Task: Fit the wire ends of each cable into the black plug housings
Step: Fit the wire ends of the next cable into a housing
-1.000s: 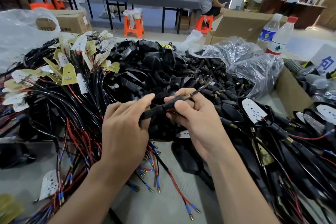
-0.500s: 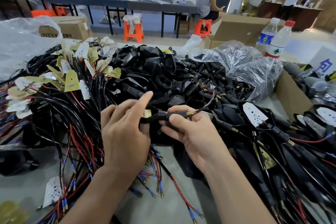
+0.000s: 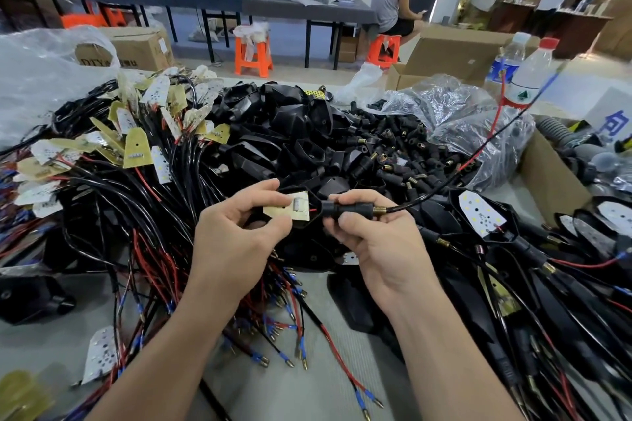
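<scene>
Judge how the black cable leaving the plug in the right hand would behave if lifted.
Probably semi-stiff, not limp: the black cable arcs upward unsupported from the plug housing in the right hand. Likely light: a fingertip grip seems to carry it.

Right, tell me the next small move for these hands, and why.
Probably slide the black plug housing leftward along the cable toward the small board. The right hand grips the housing, the left hand pinches the board, and a short stretch of red wire shows between them, so the end looks not yet seated.
</scene>
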Action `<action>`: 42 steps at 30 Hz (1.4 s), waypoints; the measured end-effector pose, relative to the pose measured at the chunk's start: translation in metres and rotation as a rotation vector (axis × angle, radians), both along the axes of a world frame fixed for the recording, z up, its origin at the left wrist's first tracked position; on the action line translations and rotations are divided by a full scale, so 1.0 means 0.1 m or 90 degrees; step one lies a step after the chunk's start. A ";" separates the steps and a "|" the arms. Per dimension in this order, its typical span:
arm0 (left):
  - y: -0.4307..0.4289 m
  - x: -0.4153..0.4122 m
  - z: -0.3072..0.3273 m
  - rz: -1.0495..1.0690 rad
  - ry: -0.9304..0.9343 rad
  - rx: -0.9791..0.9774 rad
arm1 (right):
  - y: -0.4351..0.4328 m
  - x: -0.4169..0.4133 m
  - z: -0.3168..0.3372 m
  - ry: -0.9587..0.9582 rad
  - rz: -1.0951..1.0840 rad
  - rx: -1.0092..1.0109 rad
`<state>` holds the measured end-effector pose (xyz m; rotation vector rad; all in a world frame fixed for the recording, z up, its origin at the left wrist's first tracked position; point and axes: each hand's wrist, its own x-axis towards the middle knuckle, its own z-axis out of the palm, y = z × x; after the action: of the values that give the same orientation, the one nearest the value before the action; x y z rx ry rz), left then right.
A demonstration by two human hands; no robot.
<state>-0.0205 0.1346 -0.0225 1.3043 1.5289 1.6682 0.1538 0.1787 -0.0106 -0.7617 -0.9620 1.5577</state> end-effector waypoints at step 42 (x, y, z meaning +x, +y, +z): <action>-0.04 0.09 0.10 -0.031 -0.092 -0.072 | -0.03 -0.10 -0.03 0.095 0.035 0.003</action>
<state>-0.0120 0.1305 -0.0128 1.1276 1.4725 1.5857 0.1438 0.1756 -0.0131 -0.6108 -0.8825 1.6360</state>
